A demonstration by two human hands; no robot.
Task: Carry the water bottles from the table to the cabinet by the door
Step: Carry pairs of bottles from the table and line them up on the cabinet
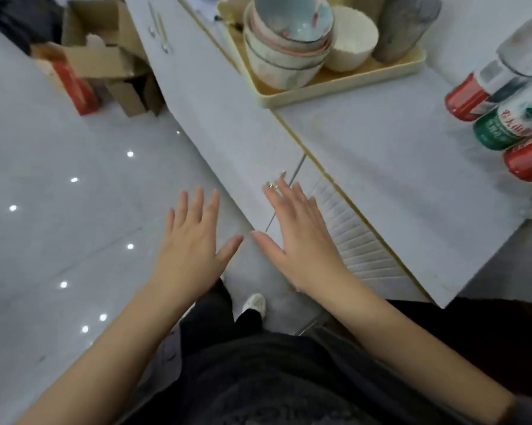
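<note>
Several water bottles stand on the white cabinet top (390, 167) at the right edge: one with a red label (467, 98), one with a green label (510, 124), and another red one (526, 159). My left hand (194, 240) hovers flat over the floor, fingers spread, holding nothing. My right hand (295, 231) is also flat and empty, in front of the cabinet's door, its fingertips near a small gold handle (275, 180). Both hands are well left of the bottles.
A cream tray (335, 84) at the cabinet's back carries stacked bowls (289, 41), a white bowl (352, 41) and a grey jar (405, 26). Open cardboard boxes (105, 56) and a red carton (74, 87) lie on the glossy floor to the left. My feet show below.
</note>
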